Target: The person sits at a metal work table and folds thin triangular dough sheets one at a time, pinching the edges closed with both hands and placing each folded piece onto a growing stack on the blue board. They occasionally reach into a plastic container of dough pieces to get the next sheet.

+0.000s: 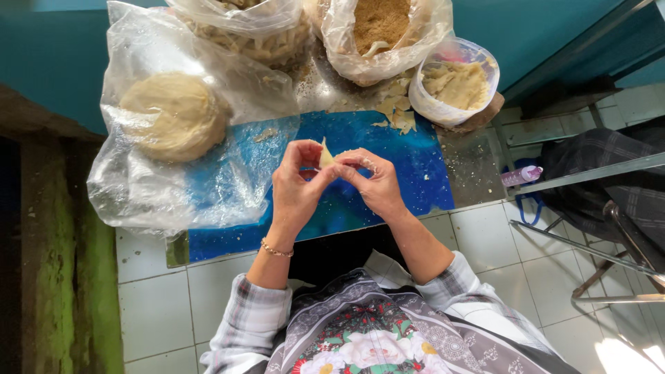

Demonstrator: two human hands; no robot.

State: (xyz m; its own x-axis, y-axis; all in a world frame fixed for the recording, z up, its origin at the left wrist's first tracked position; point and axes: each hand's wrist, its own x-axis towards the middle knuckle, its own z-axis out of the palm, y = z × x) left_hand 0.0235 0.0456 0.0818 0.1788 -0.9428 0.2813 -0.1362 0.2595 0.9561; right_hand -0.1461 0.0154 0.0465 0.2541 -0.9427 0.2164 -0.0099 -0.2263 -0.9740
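Observation:
My left hand point(296, 185) and my right hand point(374, 181) meet over a blue board point(422, 173), and both pinch a small pale piece of dough point(325, 155) between thumbs and fingertips. Only its top corner shows above my fingers. A gold bracelet circles my left wrist. A round stack of dough wrappers point(173, 114) lies in a clear plastic bag at the left of the board.
At the back stand a clear bag of shaped pastries point(267, 41), a bag of brown crumbly filling point(379, 24) and a lined tub of pale paste point(457, 83). Dough scraps point(396, 118) lie near the tub. A metal chair frame point(609, 256) stands right on white tiles.

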